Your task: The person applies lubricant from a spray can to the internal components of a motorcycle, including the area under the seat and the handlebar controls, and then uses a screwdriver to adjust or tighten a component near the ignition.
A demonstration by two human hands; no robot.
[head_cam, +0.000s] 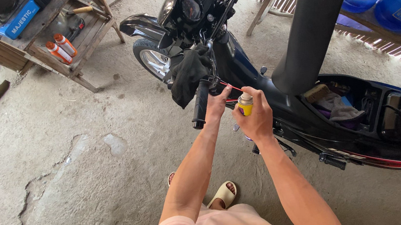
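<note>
Cracked concrete floor point(62, 161) under motorcycle point(269, 88)

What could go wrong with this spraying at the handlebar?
Spray from the yellow spray can in the right hand may wet the black handlebar grip, leaving it slippery. The left hand steadies the thin red straw, so mist could coat its fingers. The draped black glove may soak up overspray.

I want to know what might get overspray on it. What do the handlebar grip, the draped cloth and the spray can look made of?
Grip: likely rubber, matte black. Cloth: soft dark fabric, hanging in limp folds. Spray can in the right hand: probably metal, glossy yellow, with a thin red straw, seemingly plastic, steadied by the left hand.
</note>
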